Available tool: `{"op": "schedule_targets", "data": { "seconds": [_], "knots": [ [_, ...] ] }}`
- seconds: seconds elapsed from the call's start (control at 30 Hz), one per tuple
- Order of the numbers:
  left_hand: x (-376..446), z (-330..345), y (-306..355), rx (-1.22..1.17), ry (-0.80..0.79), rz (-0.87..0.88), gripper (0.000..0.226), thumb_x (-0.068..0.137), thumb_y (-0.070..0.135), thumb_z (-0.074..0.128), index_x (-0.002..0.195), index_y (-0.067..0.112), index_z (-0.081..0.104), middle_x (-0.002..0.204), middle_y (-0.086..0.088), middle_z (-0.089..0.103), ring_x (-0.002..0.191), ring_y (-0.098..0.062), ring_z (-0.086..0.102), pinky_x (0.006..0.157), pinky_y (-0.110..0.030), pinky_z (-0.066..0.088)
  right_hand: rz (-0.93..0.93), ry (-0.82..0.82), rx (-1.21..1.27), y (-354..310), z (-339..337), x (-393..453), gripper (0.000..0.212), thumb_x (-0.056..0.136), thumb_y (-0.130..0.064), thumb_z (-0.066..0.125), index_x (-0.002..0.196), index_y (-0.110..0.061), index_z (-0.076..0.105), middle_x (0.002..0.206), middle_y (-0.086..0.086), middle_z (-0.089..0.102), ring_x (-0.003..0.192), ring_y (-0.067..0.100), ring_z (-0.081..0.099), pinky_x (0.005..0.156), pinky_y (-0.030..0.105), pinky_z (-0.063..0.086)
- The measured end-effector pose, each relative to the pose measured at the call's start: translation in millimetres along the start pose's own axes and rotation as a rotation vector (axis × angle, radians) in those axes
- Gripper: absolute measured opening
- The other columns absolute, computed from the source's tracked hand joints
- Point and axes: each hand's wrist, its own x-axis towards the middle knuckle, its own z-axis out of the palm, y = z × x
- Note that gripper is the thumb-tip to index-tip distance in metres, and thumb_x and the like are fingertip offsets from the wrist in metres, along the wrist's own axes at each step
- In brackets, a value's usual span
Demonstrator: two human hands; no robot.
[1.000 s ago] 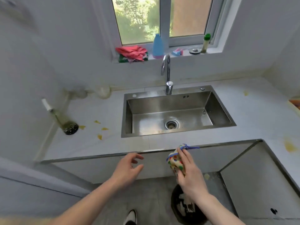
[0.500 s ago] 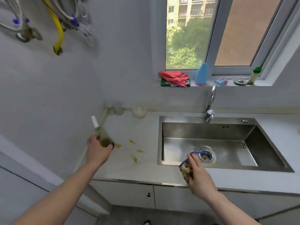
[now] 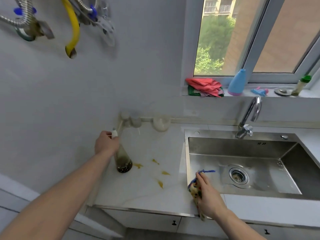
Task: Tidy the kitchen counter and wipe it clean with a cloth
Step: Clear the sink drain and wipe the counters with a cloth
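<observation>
Pale grey walls meet in a corner up and left of the grip. High on the left wall hang a yellow hose and metal hoses. Up and right of the grip, a white-framed window lets in daylight, with trees and a building outside. Below the grip, white cabinet doors carry small dark knobs.

A home kitchen. A steel sink with a curved tap is set into a pale counter, and cleaning bottles line the windowsill above
</observation>
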Motion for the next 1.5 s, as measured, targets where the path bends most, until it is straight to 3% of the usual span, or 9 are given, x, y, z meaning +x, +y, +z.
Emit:
{"op": "schedule_targets", "data": {
  "seconds": [0.2,0.47,0.83,0.97,1.07,1.2,1.3,1.4,1.5],
  "knots": [
    [34,-3,-6,0.341,-0.109,0.122,0.018,0.086,0.032,0.067,0.100,0.020,0.069,0.099,-0.006,0.071,0.092,-0.033,0.065,0.072,-0.033,0.052,-0.023,-0.016,-0.029,-24,-2,23,0.089,0.083,-0.014,0.058,0.158,-0.026,0.011,0.165,-0.015,0.001,0.136,0.023,0.046,0.102,0.033,0.045],
    [97,-4,32,0.283,-0.030,0.238,0.014,0.087,0.038,0.066,0.090,0.024,0.070,0.087,-0.002,0.071,0.077,-0.028,0.062,0.064,-0.031,0.047,-0.069,-0.094,-0.050,-42,5,38,0.090,0.081,-0.008,0.053,0.159,-0.024,0.011,0.165,-0.014,0.002,0.142,0.019,0.040,0.109,0.030,0.040],
    [169,37,68,0.236,-0.067,0.147,0.023,0.088,0.028,0.066,0.106,0.017,0.075,0.110,-0.015,0.072,0.104,-0.036,0.067,0.083,-0.036,0.051,-0.050,-0.107,-0.104,-53,0,52,0.071,0.089,-0.024,0.051,0.156,-0.024,0.027,0.162,-0.013,0.021,0.138,0.017,0.043,0.107,0.028,0.041],
    [172,52,81,0.333,-0.125,0.106,0.032,0.084,0.023,0.070,0.115,0.013,0.070,0.118,-0.015,0.069,0.110,-0.036,0.065,0.089,-0.038,0.052,-0.065,0.040,-0.100,-46,-5,53,0.057,0.090,-0.011,0.054,0.143,-0.031,0.051,0.145,-0.020,0.047,0.127,0.011,0.048,0.105,0.023,0.040],
    [168,59,76,0.424,-0.172,0.121,0.040,0.083,0.028,0.072,0.118,0.010,0.066,0.118,-0.015,0.067,0.110,-0.036,0.065,0.086,-0.039,0.052,-0.089,0.137,-0.140,-45,-14,55,0.046,0.089,-0.008,0.060,0.123,-0.038,0.065,0.122,-0.025,0.060,0.110,0.003,0.052,0.090,0.016,0.043],
    [167,51,78,0.432,-0.217,0.129,0.047,0.083,0.038,0.069,0.118,0.008,0.062,0.115,-0.017,0.067,0.102,-0.036,0.066,0.084,-0.039,0.056,-0.133,0.160,-0.151,-54,-42,61,0.023,0.092,-0.021,0.059,0.100,-0.039,0.072,0.094,-0.027,0.059,0.086,0.001,0.052,0.076,0.019,0.046],
    [150,39,82,0.396,-0.212,0.114,0.061,0.080,0.041,0.072,0.127,0.007,0.052,0.128,-0.017,0.055,0.105,-0.039,0.064,0.088,-0.042,0.055,-0.164,0.151,-0.192,-62,-55,59,0.016,0.092,-0.027,0.058,0.097,-0.036,0.071,0.095,-0.021,0.063,0.086,0.006,0.060,0.073,0.022,0.047],
    [108,36,90,0.296,-0.204,0.299,0.071,0.079,0.037,0.076,0.139,0.014,0.044,0.142,-0.009,0.041,0.115,-0.035,0.058,0.097,-0.042,0.049,-0.214,0.161,-0.196,-71,-66,57,0.013,0.093,-0.029,0.058,0.096,-0.034,0.069,0.092,-0.020,0.061,0.089,0.007,0.060,0.073,0.024,0.047],
    [48,38,105,0.173,-0.466,0.516,0.045,0.080,0.024,0.073,0.123,0.027,0.061,0.129,0.002,0.061,0.103,-0.018,0.060,0.100,-0.037,0.049,-0.268,0.197,-0.168,-80,-79,54,0.011,0.093,-0.030,0.058,0.093,-0.035,0.068,0.091,-0.021,0.052,0.092,0.004,0.055,0.071,0.022,0.044]
  ]
}}
